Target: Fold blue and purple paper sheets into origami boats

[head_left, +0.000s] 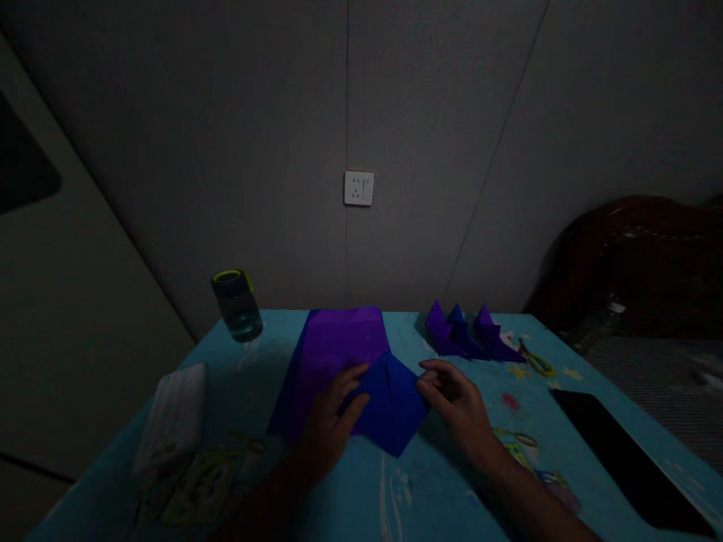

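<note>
A blue sheet of origami paper (394,405), folded to a diamond with a seam down its middle, is held between my two hands. My left hand (334,412) grips its left corner, thumb on top and fingers at the edge and behind. At the right corner, my right hand (452,393) pinches the paper between thumb and index finger, the other fingers curled. Behind the diamond lies a stack of purple paper (343,339) with darker blue sheets showing at its left edge; my left hand and the folded paper cover part of it.
Folded paper boats (446,331) in purple and blue stand at the back right, beside yellow-handled scissors (539,364). A water bottle (240,307) is at the back left, a white packet (172,414) at the left. A black flat slab (626,459) lies along the right side of the patterned tablecloth (350,497).
</note>
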`<state>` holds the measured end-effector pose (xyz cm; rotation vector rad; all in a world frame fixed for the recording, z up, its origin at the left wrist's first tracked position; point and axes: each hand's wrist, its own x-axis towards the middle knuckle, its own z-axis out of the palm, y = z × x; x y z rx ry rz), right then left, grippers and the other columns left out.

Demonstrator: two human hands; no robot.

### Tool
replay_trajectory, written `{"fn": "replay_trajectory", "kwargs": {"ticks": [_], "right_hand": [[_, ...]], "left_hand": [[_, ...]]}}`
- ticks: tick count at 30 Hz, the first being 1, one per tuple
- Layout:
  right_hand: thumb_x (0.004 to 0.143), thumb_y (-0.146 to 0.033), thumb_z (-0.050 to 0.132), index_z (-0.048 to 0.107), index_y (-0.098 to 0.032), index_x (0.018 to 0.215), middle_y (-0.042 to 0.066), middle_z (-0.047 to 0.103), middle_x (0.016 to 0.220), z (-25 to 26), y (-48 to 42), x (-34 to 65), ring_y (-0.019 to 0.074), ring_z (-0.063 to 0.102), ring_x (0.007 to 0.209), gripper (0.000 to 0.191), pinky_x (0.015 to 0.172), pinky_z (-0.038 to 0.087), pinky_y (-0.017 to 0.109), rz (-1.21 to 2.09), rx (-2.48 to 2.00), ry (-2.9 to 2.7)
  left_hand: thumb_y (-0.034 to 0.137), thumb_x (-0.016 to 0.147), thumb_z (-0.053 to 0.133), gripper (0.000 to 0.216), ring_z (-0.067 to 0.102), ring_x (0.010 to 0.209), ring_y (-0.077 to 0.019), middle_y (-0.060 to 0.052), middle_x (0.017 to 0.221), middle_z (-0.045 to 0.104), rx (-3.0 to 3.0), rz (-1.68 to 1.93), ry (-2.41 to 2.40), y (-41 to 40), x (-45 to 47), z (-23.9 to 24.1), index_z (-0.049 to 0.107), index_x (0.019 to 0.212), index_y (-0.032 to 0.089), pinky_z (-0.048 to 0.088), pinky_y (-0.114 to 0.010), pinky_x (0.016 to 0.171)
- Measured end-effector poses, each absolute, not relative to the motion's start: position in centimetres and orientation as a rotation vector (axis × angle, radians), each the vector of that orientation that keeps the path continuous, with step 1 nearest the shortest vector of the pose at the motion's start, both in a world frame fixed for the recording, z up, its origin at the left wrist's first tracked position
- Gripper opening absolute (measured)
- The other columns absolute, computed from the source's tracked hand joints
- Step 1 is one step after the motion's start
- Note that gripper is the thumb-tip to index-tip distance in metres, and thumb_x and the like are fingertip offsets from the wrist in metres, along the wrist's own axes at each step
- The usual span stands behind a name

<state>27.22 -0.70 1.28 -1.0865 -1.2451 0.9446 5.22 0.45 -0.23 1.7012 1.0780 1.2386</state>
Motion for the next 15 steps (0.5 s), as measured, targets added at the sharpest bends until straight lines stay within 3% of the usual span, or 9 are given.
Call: {"fn": "replay_trajectory", "kwargs": {"ticks": [5,12,15], "right_hand": [[0.077,-0.046,0.074,0.071,-0.019,0.097,0.002,0.067,0.075,1.44,-0.58,26.89,0.016,0.06,0.069,0.034,0.063,0.046,0.027,1.011,-1.139,-1.235],[0.081,-0.05,0.068,0.073,-0.018,0.094,0.005,0.07,0.081,1.77,-0.16,27.14,0.0194,0.061,0.073,0.035,0.066,0.049,0.03,0.964,-1.168,-1.311],[0.085,-0.049,0.064,0.075,-0.022,0.095,0.007,0.07,0.095,2.02,-0.2,27.7,0.022,0.063,0.087,0.03,0.075,0.051,0.032,0.905,-1.1,-1.448]], "left_hand": [[0.033,0.091,0.051,0.028,0.069,0.095,-0.0186,-0.006,0.105,0.075,1.841,1.141,1.106,0.34,4.86,0.15,0.069,0.111,0.024,0.053,-0.032,0.087],[0.027,0.081,0.063,0.049,0.065,0.11,-0.0226,-0.008,0.128,0.066,1.842,1.196,1.017,0.19,4.81,0.35,0.057,0.13,0.024,0.054,-0.035,0.091],[0.025,0.081,0.064,0.038,0.066,0.109,-0.0227,-0.007,0.121,0.069,1.811,1.276,1.059,0.37,4.96,0.32,0.065,0.119,0.025,0.054,-0.035,0.091]]}}
